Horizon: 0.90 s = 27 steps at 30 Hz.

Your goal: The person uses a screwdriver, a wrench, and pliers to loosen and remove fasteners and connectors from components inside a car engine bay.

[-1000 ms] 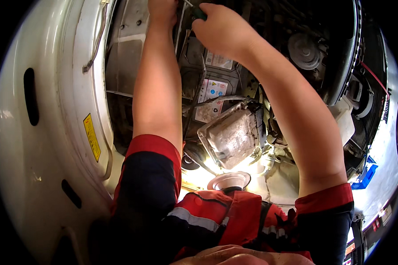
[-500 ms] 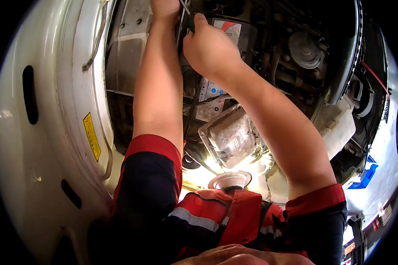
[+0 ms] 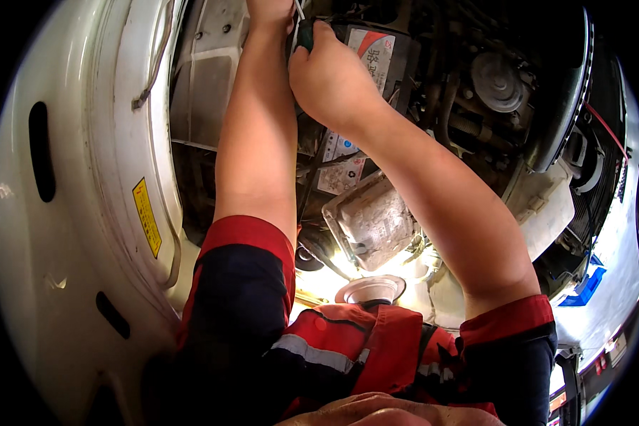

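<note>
My right hand point(image 3: 337, 82) is closed around a dark green handle point(image 3: 305, 34) with a pale, thin shaft point(image 3: 299, 8), which looks like a screwdriver. The shaft points up and slightly left, and its tip is beyond the top edge. Just left of it, my left hand point(image 3: 268, 10) reaches into the engine bay. The upper edge cuts off its fingers, so what it touches is hidden. Under and beside my right wrist lies a car battery point(image 3: 399, 60) with white, red and grey labels, partly covered by my forearm.
A dusty box-shaped cover point(image 3: 373, 220) sits between my forearms, brightly lit from below. Nearer me is a round pale funnel-like part point(image 3: 369, 289). The white car body point(image 3: 71, 234) curves along the left. Hoses and a round cap point(image 3: 498, 82) fill the right, with a blue piece point(image 3: 583, 287) beyond.
My right hand has shifted slightly left against the battery, and more of the green handle shows. The whole view has moved a little. Both arms keep nearly the same pose.
</note>
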Available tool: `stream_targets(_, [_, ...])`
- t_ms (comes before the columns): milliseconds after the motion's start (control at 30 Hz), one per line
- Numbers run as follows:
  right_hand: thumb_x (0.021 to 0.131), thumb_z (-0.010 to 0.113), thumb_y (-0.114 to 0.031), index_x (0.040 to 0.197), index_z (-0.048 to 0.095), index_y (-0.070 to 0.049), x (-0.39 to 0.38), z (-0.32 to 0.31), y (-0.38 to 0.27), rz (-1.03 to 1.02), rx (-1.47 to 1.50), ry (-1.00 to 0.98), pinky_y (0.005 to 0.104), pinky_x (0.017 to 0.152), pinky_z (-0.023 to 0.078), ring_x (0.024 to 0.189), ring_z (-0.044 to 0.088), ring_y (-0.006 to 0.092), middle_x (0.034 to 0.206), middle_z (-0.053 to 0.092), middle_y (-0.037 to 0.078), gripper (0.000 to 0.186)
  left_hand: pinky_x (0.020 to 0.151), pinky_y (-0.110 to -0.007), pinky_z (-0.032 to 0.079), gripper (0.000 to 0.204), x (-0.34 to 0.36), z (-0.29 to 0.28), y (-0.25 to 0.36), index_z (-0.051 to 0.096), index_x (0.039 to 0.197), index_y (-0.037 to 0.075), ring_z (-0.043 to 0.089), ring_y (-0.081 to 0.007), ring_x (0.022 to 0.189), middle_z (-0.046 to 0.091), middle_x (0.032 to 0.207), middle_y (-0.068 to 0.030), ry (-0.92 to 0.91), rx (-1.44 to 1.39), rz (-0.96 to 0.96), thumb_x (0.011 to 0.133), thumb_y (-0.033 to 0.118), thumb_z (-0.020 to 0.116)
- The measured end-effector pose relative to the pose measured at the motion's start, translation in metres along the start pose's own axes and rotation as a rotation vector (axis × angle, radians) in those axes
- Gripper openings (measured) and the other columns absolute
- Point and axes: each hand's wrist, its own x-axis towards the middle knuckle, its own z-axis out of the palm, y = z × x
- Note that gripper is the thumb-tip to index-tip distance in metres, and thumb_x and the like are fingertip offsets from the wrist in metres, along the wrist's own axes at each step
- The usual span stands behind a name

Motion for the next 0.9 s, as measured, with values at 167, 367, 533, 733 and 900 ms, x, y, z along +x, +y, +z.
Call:
stream_targets(167, [0.095,0.042,-0.017,0.132,0.044,0.01,-0.002,0.004,-0.003,0.026,0.046,-0.047,0.0496,0.094,0.051,0.105,0.064,0.0472,0.109,0.066,0.035,0.045,0.067,-0.037,0.049,0.041,0.012,-0.009,-0.016,0.066,0.098,-0.003,0.059,-0.0195,0.07,0.064,0.076,-0.0098,0.014,0.01,0.186,0.106,0.031,0.044])
stream_targets(367, [0.094,0.044,-0.017,0.14,0.037,0.014,0.003,-0.007,0.006,-0.01,0.008,-0.021,0.0493,0.093,0.052,0.107,0.064,0.0467,0.111,0.065,0.035,0.056,0.07,-0.037,0.05,0.039,0.007,-0.004,-0.004,0.067,0.099,-0.001,0.063,-0.0197,0.078,0.067,0.083,-0.0122,-0.176,0.028,-0.22,0.106,0.029,0.043])
stream_targets(533, [0.093,0.047,-0.017,0.135,0.041,0.014,0.006,-0.007,0.01,-0.082,-0.101,-0.027,0.0474,0.091,0.053,0.106,0.065,0.0453,0.112,0.066,0.033,0.053,0.073,-0.038,0.051,0.041,0.003,-0.002,-0.009,0.066,0.106,-0.003,0.063,-0.0227,0.082,0.067,0.09,-0.0149,-0.061,-0.208,0.031,0.105,0.031,0.043])
stream_targets(733, [0.092,0.051,-0.018,0.125,0.048,0.011,0.011,-0.021,0.008,-0.023,0.107,-0.073,0.0449,0.086,0.053,0.099,0.067,0.041,0.104,0.068,0.027,0.044,0.075,-0.039,0.052,0.04,-0.005,0.007,0.002,0.065,0.109,-0.004,0.064,-0.0247,0.082,0.068,0.093,-0.0145,-0.037,-0.271,-0.115,0.104,0.029,0.044])
stream_targets(900, [0.092,0.052,-0.017,0.124,0.047,0.009,0.011,-0.004,0.022,-0.356,-0.091,0.009,0.0431,0.085,0.053,0.092,0.067,0.0411,0.098,0.067,0.024,0.042,0.072,-0.038,0.052,0.036,-0.005,0.001,0.002,0.067,0.107,-0.002,0.065,-0.0227,0.08,0.069,0.092,-0.0125,-0.096,-0.353,-0.141,0.103,0.028,0.046])
